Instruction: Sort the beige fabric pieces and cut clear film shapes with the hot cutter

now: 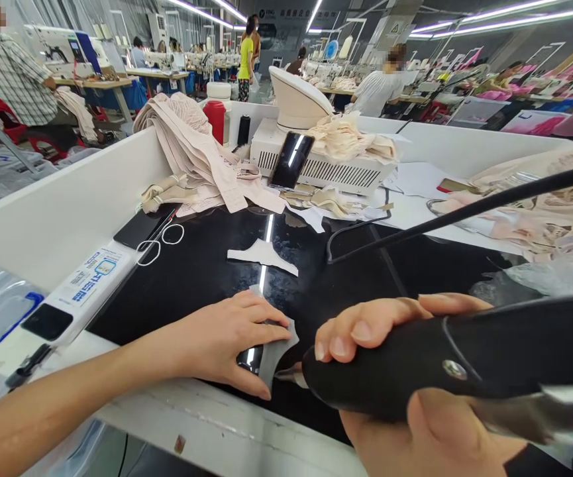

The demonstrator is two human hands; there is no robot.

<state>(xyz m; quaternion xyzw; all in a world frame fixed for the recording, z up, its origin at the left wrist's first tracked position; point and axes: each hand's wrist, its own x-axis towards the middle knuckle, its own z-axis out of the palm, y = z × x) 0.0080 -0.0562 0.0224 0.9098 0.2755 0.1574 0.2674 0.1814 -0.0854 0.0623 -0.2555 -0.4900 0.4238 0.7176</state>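
My left hand (226,334) lies with its fingers and thumb apart, pressing a thin grey fabric piece (272,354) down on the glossy black work surface (191,291). My right hand (365,331) is wrapped round a thick black hand tool (380,371) with a pointed metal tip. That tip stands close to the right edge of the grey piece; whether they touch I cannot tell. Beyond my left hand, a white, curved fabric cutout (263,255) lies flat. The tool's rear end runs out of view at the right.
A black cable (465,211) arches over the right side. Beige fabric strips (201,156) are heaped at the back, near a phone (292,159) leaning on a white vented box (350,173). A white box with blue print (90,278) lies left. Several people sit at sewing machines beyond.
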